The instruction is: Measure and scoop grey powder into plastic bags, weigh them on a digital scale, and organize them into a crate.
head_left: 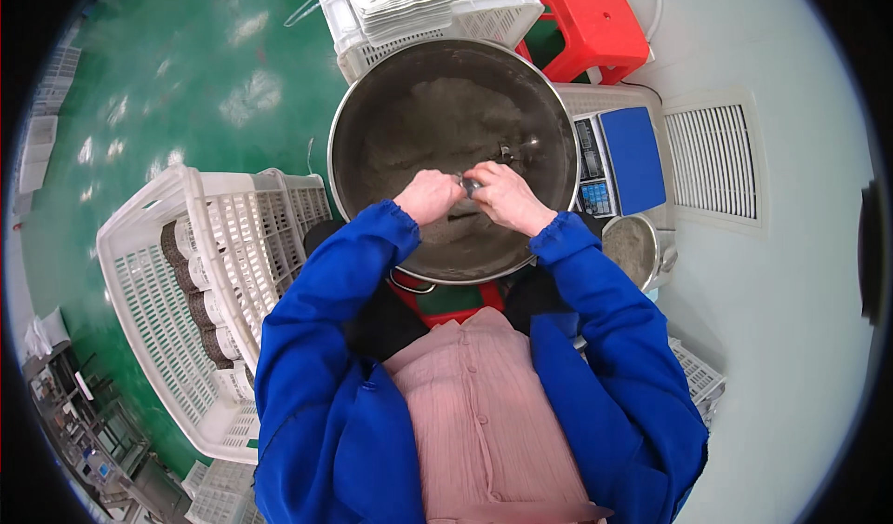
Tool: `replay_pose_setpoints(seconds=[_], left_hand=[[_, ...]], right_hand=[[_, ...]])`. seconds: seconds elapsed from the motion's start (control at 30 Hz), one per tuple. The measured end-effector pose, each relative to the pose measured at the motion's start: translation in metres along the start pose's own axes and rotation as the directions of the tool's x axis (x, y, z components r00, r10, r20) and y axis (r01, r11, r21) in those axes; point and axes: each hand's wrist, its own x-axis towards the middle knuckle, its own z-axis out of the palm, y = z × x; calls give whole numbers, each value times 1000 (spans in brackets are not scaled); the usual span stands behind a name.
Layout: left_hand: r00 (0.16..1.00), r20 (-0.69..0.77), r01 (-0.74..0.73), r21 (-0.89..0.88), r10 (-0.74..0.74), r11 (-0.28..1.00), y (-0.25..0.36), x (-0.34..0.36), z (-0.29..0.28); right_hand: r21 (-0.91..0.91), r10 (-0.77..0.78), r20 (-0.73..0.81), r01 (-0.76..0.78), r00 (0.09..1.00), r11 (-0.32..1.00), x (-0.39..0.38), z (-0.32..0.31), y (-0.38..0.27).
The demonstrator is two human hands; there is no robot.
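Both my hands meet over a large round metal bowl that holds grey-brown powder. My left hand is closed, its fingertips pinched against a small, shiny greyish thing. From the other side, my right hand grips the same thing with bent fingers. What it is I cannot make out, as the fingers cover most of it. Just beyond my right hand, a small dark shiny piece shows against the powder; its kind is unclear.
At left stands a white plastic crate with several filled packets. Beyond the bowl, another white crate bears stacked flat bags, beside a red stool. On the right are a blue-topped scale and a metal container of powder.
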Motion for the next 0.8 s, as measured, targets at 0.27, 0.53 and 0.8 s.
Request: replay_pose_setpoints(seconds=[0.27,0.53,0.8], left_hand=[[842,-278,429,-173,-462,886,-96,-3,41],[824,-227,479,-212,-519,852,-113,18,21],[781,-237,525,-253,-578,813,-128,18,14]], right_hand=[[-84,625,-88,-631,776,772,17,69,107],[-309,867,462,-882,187,355,-5,197,204],[-412,911,365,-844,193,344,-17,230,242]])
